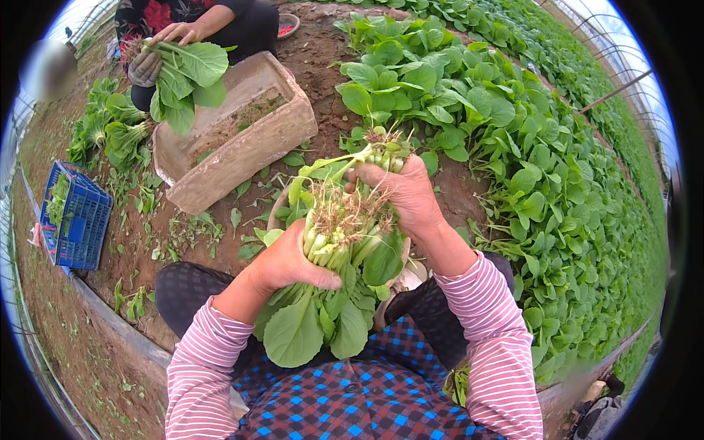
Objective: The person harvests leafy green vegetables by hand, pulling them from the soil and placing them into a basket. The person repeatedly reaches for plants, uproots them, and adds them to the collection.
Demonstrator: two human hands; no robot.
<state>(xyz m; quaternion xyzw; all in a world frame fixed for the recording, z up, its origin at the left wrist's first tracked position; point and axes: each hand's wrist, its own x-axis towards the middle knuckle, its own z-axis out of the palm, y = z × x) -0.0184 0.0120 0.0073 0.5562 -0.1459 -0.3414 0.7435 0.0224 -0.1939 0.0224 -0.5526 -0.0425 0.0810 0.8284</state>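
Note:
My left hand is closed around a thick bunch of leafy greens, roots up and leaves hanging over my lap. My right hand grips a smaller cluster of the same greens by the stems, just above and to the right of the bunch; its roots point away from me. Thin brown roots fill the space between both hands. Behind the greens, a round container is mostly hidden, with only part of its rim showing.
A co-worker's gloved hand and bare hand hold greens above a worn rectangular trough. Bundled greens and a blue plastic crate are at the left. Growing greens fill the right side.

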